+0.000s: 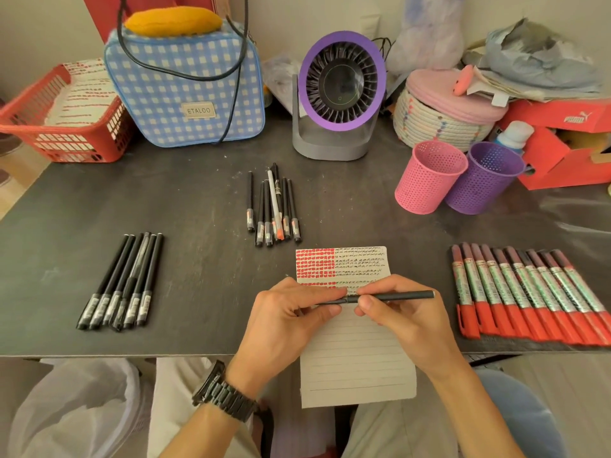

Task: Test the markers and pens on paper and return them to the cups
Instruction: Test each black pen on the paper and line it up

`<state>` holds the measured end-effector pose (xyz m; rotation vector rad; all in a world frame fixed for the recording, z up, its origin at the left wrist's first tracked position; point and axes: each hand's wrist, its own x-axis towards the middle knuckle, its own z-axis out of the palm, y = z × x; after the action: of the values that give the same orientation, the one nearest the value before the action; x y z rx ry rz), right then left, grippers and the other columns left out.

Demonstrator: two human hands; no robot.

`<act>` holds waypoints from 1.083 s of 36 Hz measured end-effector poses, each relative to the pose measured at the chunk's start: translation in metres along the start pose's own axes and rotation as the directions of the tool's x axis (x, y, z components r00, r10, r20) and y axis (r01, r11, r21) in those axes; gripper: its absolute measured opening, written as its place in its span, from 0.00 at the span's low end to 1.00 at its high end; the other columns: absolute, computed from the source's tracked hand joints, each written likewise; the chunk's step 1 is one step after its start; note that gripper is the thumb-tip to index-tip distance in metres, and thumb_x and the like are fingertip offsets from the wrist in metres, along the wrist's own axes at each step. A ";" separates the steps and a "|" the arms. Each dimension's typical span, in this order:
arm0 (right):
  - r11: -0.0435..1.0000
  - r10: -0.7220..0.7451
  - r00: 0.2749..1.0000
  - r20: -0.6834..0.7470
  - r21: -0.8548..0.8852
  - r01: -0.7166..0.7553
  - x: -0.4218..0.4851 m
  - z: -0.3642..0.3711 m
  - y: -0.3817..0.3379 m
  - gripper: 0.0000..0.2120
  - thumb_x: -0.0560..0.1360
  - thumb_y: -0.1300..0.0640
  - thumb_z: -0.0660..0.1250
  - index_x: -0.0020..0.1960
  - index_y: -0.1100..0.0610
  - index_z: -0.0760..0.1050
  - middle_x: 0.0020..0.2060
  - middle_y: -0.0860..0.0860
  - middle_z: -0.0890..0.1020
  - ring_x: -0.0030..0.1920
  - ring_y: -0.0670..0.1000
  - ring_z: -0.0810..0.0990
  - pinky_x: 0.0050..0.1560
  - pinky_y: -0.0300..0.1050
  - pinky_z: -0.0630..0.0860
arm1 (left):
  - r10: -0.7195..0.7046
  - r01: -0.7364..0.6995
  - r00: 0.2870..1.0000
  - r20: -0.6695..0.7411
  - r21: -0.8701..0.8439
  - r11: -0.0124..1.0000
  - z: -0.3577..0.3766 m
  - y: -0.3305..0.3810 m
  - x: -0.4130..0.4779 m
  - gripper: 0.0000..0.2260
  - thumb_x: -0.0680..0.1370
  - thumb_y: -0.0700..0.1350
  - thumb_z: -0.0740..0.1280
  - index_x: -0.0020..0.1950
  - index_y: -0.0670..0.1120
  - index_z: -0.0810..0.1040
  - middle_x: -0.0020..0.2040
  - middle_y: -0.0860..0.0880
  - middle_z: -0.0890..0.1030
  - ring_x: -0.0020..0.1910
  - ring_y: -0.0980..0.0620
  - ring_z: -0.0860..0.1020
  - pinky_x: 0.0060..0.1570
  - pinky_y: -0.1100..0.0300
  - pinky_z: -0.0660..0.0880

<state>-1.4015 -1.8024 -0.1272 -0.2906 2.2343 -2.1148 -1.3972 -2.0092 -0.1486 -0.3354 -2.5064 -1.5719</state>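
Observation:
A black pen (396, 296) lies level between both hands above the lined paper (357, 361). My left hand (291, 322) pinches its cap end and my right hand (400, 315) grips the barrel. The paper's top carries red and black test marks. Several black pens (122, 285) lie in a row at the left, and another bunch of pens (272, 209) lies in the middle. A row of red markers (529, 292) lies at the right. The pink cup (429, 176) and the purple cup (489, 176) stand at the back right.
A purple desk fan (340, 94), a blue checked bag (188, 84) and a red basket (62, 110) line the back of the dark table (198, 193). A woven basket (443, 110) and a red shoe box (562, 143) stand behind the cups.

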 end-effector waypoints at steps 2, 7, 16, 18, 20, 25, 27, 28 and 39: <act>1.000 0.000 1.000 -0.010 -0.006 0.000 0.000 0.001 0.000 0.03 0.73 0.58 0.74 0.46 0.54 0.85 0.37 0.56 0.86 0.40 0.47 0.85 0.40 0.34 0.77 | -0.011 0.011 1.000 0.009 0.007 1.000 0.000 -0.001 0.000 0.17 0.73 0.44 0.78 0.57 0.62 0.84 0.48 0.74 0.79 0.47 0.63 0.78 0.45 0.73 0.72; 0.999 -0.036 0.999 -0.036 -0.027 0.035 0.002 0.002 0.002 0.02 0.75 0.58 0.74 0.45 0.56 0.85 0.37 0.57 0.86 0.40 0.48 0.84 0.41 0.35 0.76 | -0.013 0.007 0.998 0.054 0.107 0.994 0.000 0.003 -0.001 0.13 0.77 0.54 0.72 0.61 0.64 0.82 0.55 0.70 0.81 0.50 0.57 0.78 0.45 0.64 0.75; 0.942 -0.201 0.940 -0.275 -0.318 0.108 -0.006 0.010 0.018 0.10 0.75 0.49 0.69 0.56 0.49 0.81 0.52 0.45 0.83 0.56 0.50 0.81 0.59 0.46 0.75 | -0.118 0.107 0.984 -0.136 -0.086 0.991 -0.010 0.016 0.000 0.10 0.77 0.48 0.74 0.57 0.57 0.86 0.55 0.62 0.83 0.54 0.54 0.80 0.50 0.63 0.75; 0.872 -0.245 0.941 -0.234 -0.476 0.109 -0.005 0.014 0.016 0.14 0.75 0.42 0.66 0.56 0.46 0.80 0.56 0.40 0.81 0.61 0.46 0.76 0.62 0.34 0.69 | -0.146 0.125 0.971 -0.191 -0.115 0.985 -0.020 0.020 -0.002 0.09 0.77 0.48 0.75 0.56 0.58 0.86 0.52 0.59 0.81 0.49 0.55 0.80 0.45 0.65 0.74; 0.812 -0.256 0.950 -0.180 -0.573 0.110 -0.003 0.018 0.015 0.17 0.74 0.39 0.65 0.57 0.46 0.80 0.58 0.40 0.80 0.63 0.43 0.73 0.63 0.28 0.63 | -0.145 0.122 0.959 -0.245 -0.104 0.987 -0.034 0.021 -0.008 0.10 0.76 0.48 0.75 0.56 0.61 0.86 0.50 0.57 0.78 0.44 0.53 0.78 0.40 0.62 0.74; 0.666 -0.190 0.973 -0.128 -0.745 0.032 0.003 0.025 0.022 0.22 0.74 0.38 0.65 0.60 0.51 0.80 0.61 0.46 0.80 0.66 0.51 0.74 0.71 0.56 0.68 | -0.170 0.163 0.888 -0.427 -0.053 0.985 -0.091 0.018 -0.028 0.12 0.75 0.45 0.76 0.50 0.64 0.87 0.46 0.55 0.79 0.43 0.54 0.78 0.44 0.69 0.71; 0.598 -0.170 0.981 -0.088 -0.801 0.032 0.004 0.027 0.025 0.26 0.75 0.34 0.60 0.61 0.51 0.80 0.63 0.48 0.80 0.68 0.54 0.75 0.72 0.64 0.66 | -0.206 0.207 0.831 -0.517 -0.057 0.977 -0.121 0.012 -0.036 0.11 0.75 0.45 0.76 0.50 0.62 0.87 0.45 0.54 0.81 0.40 0.56 0.77 0.42 0.69 0.70; 0.577 -0.160 0.984 -0.077 -0.816 0.029 0.005 0.028 0.026 0.28 0.74 0.33 0.59 0.62 0.51 0.79 0.65 0.48 0.79 0.68 0.55 0.75 0.72 0.64 0.67 | -0.223 0.237 0.800 -0.557 -0.049 0.970 -0.137 0.008 -0.040 0.10 0.75 0.46 0.75 0.50 0.63 0.87 0.45 0.54 0.81 0.40 0.57 0.77 0.41 0.69 0.70; 0.508 -0.129 0.990 -0.063 -0.861 0.012 0.003 0.030 0.023 0.30 0.75 0.31 0.55 0.63 0.49 0.80 0.67 0.49 0.77 0.68 0.53 0.70 0.72 0.62 0.66 | -0.310 0.646 0.657 -0.688 0.300 0.702 -0.222 -0.058 -0.075 0.10 0.78 0.59 0.69 0.58 0.64 0.82 0.44 0.62 0.82 0.32 0.56 0.79 0.36 0.55 0.77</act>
<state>-1.4020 -1.8317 -0.1519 -0.2772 3.2199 -0.8107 -1.3363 -2.2415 -0.1217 0.8821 -2.4293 -0.7957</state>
